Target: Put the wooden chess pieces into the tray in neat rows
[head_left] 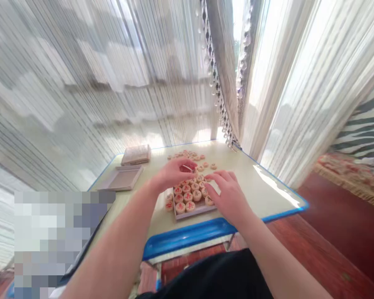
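Note:
Round wooden chess pieces with red characters (pixel 187 197) lie packed in a shallow box tray (pixel 195 211) near the table's front edge. My left hand (pixel 171 174) hovers over the tray's far side, fingers curled around a piece with red marking. My right hand (pixel 227 193) rests on the tray's right part, fingers spread flat over the pieces. More loose pieces (pixel 190 157) are scattered on the table beyond the tray.
The pale table (pixel 268 182) has a blue rim. At the back left lie an empty box lid (pixel 122 178) and a folded board or box (pixel 136 154). Sheer curtains hang close behind and to the right. A red wooden floor and a rug lie to the right.

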### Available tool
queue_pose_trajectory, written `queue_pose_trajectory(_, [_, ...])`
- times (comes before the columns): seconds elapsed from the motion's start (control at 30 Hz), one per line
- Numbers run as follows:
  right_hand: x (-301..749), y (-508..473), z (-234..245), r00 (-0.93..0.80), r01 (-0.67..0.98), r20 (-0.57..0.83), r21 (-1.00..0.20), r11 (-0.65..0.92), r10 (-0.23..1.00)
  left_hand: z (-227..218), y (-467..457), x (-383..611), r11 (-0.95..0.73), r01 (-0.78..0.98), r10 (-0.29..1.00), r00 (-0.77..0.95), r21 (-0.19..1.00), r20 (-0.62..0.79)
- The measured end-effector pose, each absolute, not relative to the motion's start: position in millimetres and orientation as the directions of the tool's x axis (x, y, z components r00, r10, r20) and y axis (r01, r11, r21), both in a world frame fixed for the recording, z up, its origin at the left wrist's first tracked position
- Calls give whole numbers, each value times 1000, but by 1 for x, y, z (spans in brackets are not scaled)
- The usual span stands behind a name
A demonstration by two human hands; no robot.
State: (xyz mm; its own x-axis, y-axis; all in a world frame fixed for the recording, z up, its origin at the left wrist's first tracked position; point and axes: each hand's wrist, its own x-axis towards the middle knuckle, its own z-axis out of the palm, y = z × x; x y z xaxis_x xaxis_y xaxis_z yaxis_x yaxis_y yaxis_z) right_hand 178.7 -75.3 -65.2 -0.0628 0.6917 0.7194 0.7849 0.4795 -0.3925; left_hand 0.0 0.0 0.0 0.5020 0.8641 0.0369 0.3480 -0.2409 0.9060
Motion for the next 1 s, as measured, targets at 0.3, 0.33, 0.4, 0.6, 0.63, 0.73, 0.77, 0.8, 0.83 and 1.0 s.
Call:
queue_pose_trajectory(0.3, [179, -76, -65, -172, 729, 780, -310, 611, 601, -1, -9, 5, -114, 209, 753, 656, 971, -52])
queue_pose_trajectory(0.33, [179, -77, -66, -175, 733, 786, -299, 612, 593, 0, -11, 5, -108, 207, 741, 668, 972, -60])
queue_pose_trajectory(0.4, [180, -77, -66, -176, 736, 797, -284, 615, 578, 3, -14, 6, -115, 225, 716, 694, 968, -76])
queue_pose_trajectory(0.6, [182, -83, -63, -138, 720, 824, -297, 627, 549, 14, -21, 3, -169, 297, 701, 707, 940, -97])
queue_pose_trajectory(0.63, [182, -85, -63, -126, 717, 831, -301, 628, 541, 15, -21, 2, -176, 312, 699, 707, 934, -105])
queue_pose_trajectory(0.73, [182, -88, -62, -121, 709, 852, -285, 645, 510, 16, -22, 1, -211, 342, 675, 729, 916, -117])
queue_pose_trajectory(0.77, [182, -88, -62, -127, 706, 858, -274, 653, 498, 15, -23, 1, -218, 339, 667, 736, 915, -114])
queue_pose_trajectory(0.8, [182, -89, -62, -131, 702, 864, -265, 661, 487, 15, -23, 2, -221, 333, 661, 742, 917, -110])
queue_pose_trajectory(0.83, [182, -89, -62, -133, 697, 869, -259, 668, 476, 15, -24, 3, -221, 326, 658, 746, 919, -105])
queue_pose_trajectory(1.0, [181, -92, -61, -116, 674, 869, -287, 681, 482, 12, -26, 6, -220, 319, 656, 747, 922, -102])
